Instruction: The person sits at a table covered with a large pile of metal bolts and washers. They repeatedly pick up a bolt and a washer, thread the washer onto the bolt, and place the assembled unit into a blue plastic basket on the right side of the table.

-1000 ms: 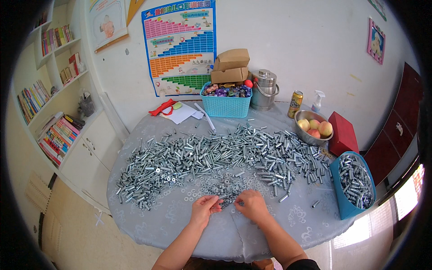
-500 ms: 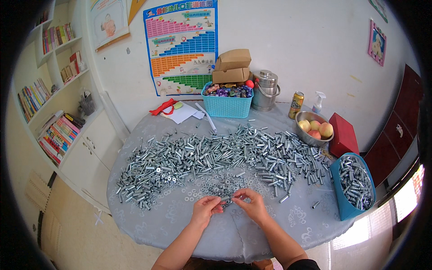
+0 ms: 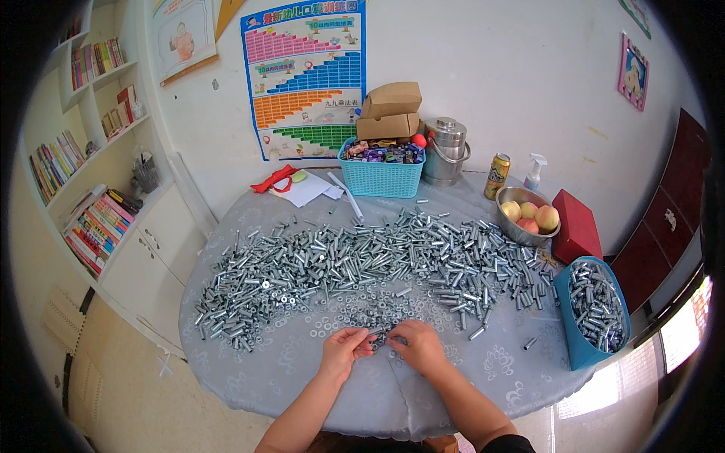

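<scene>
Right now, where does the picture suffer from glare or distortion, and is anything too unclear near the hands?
Head view: strong glare on the floor at lower right; head view: the white bookshelf bends near the dark left rim; head view: details at the right hand are too small to tell whether its fingers hold anything.

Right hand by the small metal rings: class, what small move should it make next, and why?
Probably it should bring one ring to the tube's end: the left hand pinches a metal tube, and the right hand is close beside it, by loose metal rings.
</scene>
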Available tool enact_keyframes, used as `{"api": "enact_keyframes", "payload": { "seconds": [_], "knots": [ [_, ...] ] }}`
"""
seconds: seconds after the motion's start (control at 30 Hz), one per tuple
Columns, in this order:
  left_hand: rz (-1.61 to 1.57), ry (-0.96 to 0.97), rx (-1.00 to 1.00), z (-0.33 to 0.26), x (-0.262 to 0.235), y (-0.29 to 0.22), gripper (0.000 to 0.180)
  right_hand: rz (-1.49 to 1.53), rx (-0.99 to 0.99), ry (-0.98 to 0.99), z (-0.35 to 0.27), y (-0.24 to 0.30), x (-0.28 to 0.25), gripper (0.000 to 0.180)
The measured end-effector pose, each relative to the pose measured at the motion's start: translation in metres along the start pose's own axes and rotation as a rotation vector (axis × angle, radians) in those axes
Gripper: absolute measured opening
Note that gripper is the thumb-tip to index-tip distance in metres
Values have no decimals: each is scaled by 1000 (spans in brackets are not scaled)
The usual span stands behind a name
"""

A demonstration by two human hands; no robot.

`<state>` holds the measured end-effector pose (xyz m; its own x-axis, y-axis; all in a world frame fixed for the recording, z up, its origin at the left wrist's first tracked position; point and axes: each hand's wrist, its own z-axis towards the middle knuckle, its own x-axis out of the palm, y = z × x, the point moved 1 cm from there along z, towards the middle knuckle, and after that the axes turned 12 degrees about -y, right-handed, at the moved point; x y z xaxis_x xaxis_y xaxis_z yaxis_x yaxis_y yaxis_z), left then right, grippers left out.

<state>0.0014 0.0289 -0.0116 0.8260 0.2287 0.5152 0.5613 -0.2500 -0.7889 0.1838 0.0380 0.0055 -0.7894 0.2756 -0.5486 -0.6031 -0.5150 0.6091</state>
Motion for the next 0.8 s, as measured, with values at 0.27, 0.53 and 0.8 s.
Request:
{"api": "enact_keyframes", "payload": {
  "seconds": [0.27, 0.53, 0.8],
  "knots": [
    [21, -21, -9, -1, 0, 0, 11, 435, 455, -158, 1, 5, -2, 16],
    [26, -1, 0, -1, 1, 0, 11, 503, 324, -171, 0, 3, -1, 16],
    [149, -25, 120, -5, 4, -3, 9, 345, 199, -69, 4, 8, -10, 15]
  ]
}}
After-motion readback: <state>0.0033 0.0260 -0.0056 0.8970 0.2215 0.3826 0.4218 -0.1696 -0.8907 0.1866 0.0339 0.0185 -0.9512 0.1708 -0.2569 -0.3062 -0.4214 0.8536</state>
